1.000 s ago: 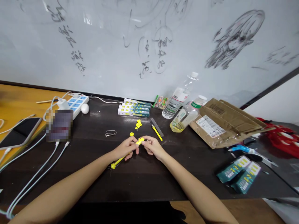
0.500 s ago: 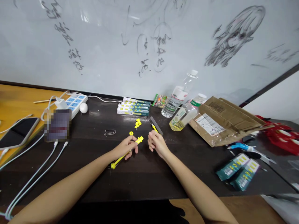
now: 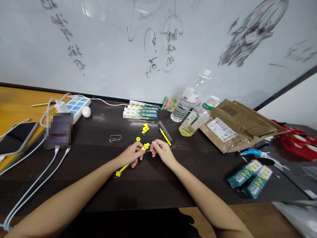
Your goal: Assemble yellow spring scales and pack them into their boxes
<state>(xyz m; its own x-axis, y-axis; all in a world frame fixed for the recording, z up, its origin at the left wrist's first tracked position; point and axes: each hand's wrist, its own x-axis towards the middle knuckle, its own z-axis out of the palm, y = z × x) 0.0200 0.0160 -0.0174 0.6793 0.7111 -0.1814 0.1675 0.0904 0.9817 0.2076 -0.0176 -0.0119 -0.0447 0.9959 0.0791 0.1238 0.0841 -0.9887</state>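
Two hands meet: your left hand (image 3: 130, 154) pinches the slim yellow plastic tool (image 3: 130, 159), your right hand (image 3: 159, 151) nips its tip, so I judge twisting could snap it or scatter the small yellow ring (image 3: 138, 139) just beyond your fingers.

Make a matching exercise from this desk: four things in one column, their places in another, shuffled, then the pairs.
Things:
1. yellow tool
2. white ball
3. yellow ring
4. cardboard box

Places:
A. beside the power strip
B. right of the two bottles
C. held in the left hand, its tip met by the right hand
D. on the dark table just beyond the left hand

Pairs: 1-C, 2-A, 3-D, 4-B
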